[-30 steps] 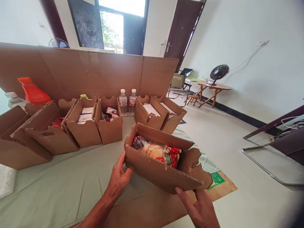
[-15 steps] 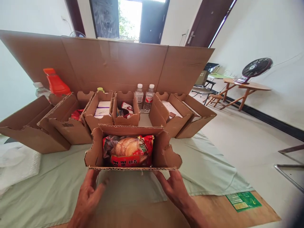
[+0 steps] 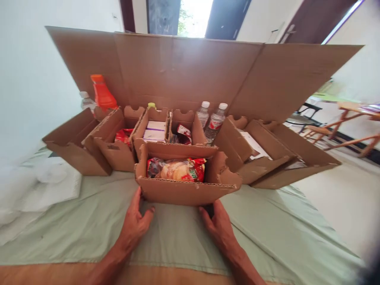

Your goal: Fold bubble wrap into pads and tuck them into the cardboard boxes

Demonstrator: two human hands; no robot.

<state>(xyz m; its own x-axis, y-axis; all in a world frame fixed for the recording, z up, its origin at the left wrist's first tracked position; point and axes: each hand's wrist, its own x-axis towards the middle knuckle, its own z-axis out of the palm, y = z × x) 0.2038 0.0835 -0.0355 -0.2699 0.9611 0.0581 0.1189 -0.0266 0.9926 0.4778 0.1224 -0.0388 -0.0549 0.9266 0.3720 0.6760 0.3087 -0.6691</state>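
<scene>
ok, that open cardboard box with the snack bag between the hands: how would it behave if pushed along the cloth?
The cardboard box is corrugated, so its walls probably stay fairly stiff. It holds only one snack bag, so it is likely light. It sits low and wide, so tipping seems unlikely; the green cloth may bunch under it.

both forearms reach fwd; left grip [image 3: 135, 223] & right grip [image 3: 218, 225] spread open, fingers extended, thumbs inward.
</scene>
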